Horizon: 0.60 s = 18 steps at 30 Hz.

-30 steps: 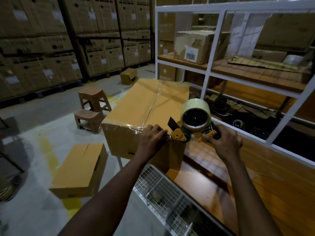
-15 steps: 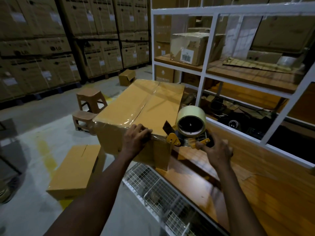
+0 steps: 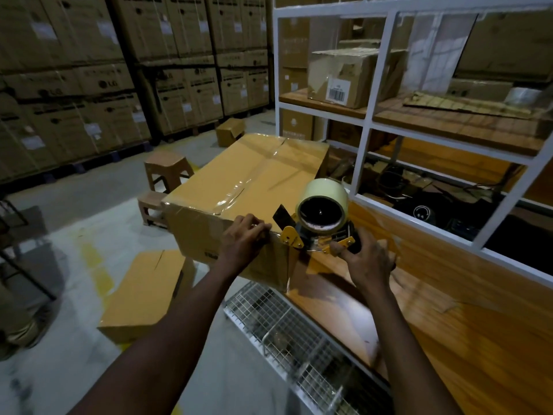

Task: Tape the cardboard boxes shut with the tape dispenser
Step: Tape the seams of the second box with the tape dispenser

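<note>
A large cardboard box (image 3: 251, 184) lies on the wooden table (image 3: 449, 310), with clear tape along its top seam and over the near edge. My left hand (image 3: 244, 239) rests on the box's near top edge, fingertips pressing the tape there. A yellow tape dispenser (image 3: 321, 217) with a pale tape roll sits at the box's near right corner. My right hand (image 3: 368, 259) holds the dispenser by its handle, thumb above and index finger stretched along the yellow frame.
A white shelf frame (image 3: 362, 139) with boxes stands close behind the table. A wire basket (image 3: 299, 339) hangs below the table's front edge. On the floor lie a closed box (image 3: 143, 292), two brown stools (image 3: 166, 169) and a small box (image 3: 230, 131).
My right hand's grip on the dispenser handle has loosened and its fingers have spread. My left hand has stayed on the box edge. The dispenser remains at the same corner.
</note>
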### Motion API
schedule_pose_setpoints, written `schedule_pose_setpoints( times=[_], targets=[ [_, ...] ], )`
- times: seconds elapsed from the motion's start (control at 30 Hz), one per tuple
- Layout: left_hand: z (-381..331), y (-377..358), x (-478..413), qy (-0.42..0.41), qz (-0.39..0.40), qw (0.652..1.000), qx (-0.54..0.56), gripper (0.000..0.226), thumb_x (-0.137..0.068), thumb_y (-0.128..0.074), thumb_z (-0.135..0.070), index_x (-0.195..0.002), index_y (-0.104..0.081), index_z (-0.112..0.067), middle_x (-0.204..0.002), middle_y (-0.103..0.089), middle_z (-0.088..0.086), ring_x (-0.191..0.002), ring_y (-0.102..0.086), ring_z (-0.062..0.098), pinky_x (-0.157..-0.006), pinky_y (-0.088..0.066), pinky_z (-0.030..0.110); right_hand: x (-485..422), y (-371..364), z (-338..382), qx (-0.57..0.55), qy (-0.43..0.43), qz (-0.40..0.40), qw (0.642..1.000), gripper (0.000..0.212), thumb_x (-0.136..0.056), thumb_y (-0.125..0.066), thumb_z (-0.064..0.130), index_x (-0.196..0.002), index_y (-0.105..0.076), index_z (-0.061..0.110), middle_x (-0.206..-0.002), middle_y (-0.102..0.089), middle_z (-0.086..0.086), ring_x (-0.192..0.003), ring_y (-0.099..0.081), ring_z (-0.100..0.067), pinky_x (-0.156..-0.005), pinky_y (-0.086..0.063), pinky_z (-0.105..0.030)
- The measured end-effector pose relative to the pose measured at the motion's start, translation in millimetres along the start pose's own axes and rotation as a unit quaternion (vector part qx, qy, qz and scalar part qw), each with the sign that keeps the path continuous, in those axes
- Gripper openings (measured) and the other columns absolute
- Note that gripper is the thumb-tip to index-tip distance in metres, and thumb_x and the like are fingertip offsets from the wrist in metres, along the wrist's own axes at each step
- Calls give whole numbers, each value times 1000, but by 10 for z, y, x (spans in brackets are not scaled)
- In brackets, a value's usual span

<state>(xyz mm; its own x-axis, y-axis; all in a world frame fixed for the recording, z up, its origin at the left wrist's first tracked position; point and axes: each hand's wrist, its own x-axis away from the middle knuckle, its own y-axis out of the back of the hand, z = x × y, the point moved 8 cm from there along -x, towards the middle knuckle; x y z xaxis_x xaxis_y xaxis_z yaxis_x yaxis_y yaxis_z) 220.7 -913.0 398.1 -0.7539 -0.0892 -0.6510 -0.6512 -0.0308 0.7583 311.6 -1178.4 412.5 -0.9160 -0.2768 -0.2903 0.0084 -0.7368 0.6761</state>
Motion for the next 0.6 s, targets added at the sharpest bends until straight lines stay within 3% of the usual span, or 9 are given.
schedule_pose_setpoints(
  times=[0.1,0.23,0.37,0.5,0.6],
  targets=[
    [-14,8,-11,-7,4,1000,-4,35,-73,-86,-24,-105,-72,-17,-97,-65,8,-79,-58,25,-54,-43,26,76,29,-52,-1,4,-9,1000,52,-72,-52,67,-109,-56,31,-99,-54,9,-106,-40,-26,-80,-18,-37],
    [-9,26,-12,4,1,1000,2,40,-72,-86,-20,-107,-69,-18,-99,-64,8,-82,-56,24,-56,-37,25,103,288,-269,11,1,-31,999,58,-72,-55,64,-114,-59,26,-110,-63,-5,-109,-41,-27,-85,-23,-40],
    [-17,9,3,14,6,1000,8,43,-70,-86,-17,-110,-69,-16,-100,-63,8,-84,-57,26,-54,-44,29,215,581,-603,27,-13,-48,998,56,-71,-58,62,-113,-59,25,-110,-64,-7,-108,-42,-29,-83,-23,-40],
    [-10,-20,3,21,1,1000,14,40,-74,-85,-20,-109,-69,-17,-101,-63,8,-84,-56,25,-57,-39,26,286,437,-760,54,-33,-15,998,58,-75,-59,65,-115,-59,23,-111,-63,-8,-112,-41,-30,-90,-26,-44],
    [-28,-8,-4,28,1,999,17,36,-76,-85,-23,-108,-69,-18,-99,-62,7,-83,-55,23,-55,-43,28,280,201,-711,79,-16,4,997,55,-71,-54,67,-109,-58,27,-108,-62,-5,-109,-42,-29,-87,-27,-43]
  ],
)
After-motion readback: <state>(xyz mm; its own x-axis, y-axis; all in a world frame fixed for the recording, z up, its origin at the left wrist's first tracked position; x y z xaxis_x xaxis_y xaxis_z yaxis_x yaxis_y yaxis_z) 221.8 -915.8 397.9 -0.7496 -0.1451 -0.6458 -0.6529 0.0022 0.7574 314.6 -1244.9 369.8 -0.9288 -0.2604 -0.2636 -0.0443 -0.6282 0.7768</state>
